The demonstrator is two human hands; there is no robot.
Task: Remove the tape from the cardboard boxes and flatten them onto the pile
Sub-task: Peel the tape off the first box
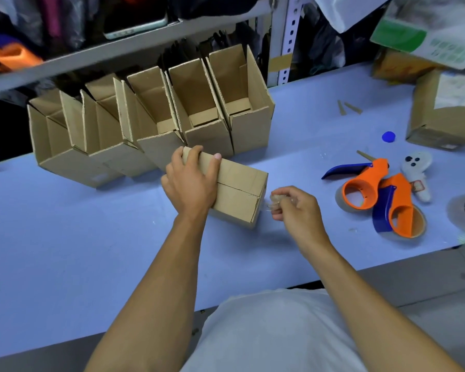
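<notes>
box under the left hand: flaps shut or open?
Shut. The small box lies on the table with its flaps meeting at a closed seam; the left hand grips its far end. The right hand pinches crumpled tape.

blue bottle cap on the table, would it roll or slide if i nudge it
The blue cap seems to lie flat on the smooth table, so it would probably slide rather than roll. It looks small and plastic, likely very light, so a nudge could send it skittering. Tipped on edge, its round shape might roll.
</notes>
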